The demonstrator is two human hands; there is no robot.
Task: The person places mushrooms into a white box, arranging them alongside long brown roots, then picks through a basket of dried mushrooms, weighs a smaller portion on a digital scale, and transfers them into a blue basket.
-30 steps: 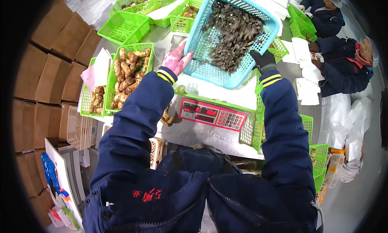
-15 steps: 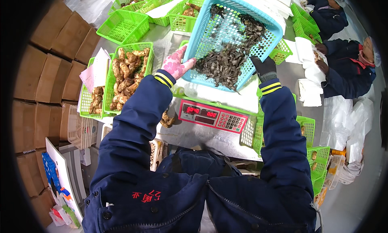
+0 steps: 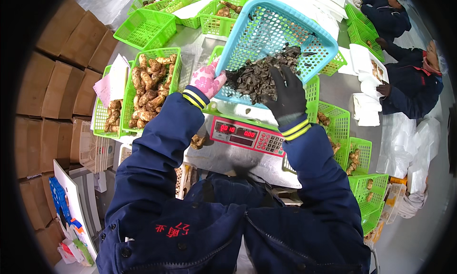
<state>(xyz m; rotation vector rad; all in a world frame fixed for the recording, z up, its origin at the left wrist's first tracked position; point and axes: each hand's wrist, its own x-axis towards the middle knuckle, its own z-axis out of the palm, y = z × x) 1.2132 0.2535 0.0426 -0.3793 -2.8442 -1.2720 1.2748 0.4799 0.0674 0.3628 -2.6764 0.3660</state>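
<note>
In a pink floral glove, my left hand [image 3: 208,82] is closed on the near left rim of a light-blue perforated basket [image 3: 252,34]. The basket is tilted, and dark, shrivelled pieces that look like dried mushrooms [image 3: 257,76] lie heaped toward its near side. My right hand [image 3: 289,95], gloved in black, reaches over the near rim with fingers spread and touches the heap. Whether any piece is under its palm is hidden. Below the basket is a weighing scale [image 3: 248,135] with a red-framed panel and lit digits.
A green basket of thick brown-and-white mushrooms [image 3: 152,88] stands left. More green baskets stand at the back [image 3: 145,29] and right [image 3: 333,122]. A loose mushroom [image 3: 197,141] lies beside the scale. Cardboard boxes [image 3: 52,91] line the left; two co-workers [image 3: 414,83] work at the right.
My right hand has let go of the blue basket's right rim and moved left onto the dark pieces. The basket has shifted and turned slightly, and the pieces have slid together.
</note>
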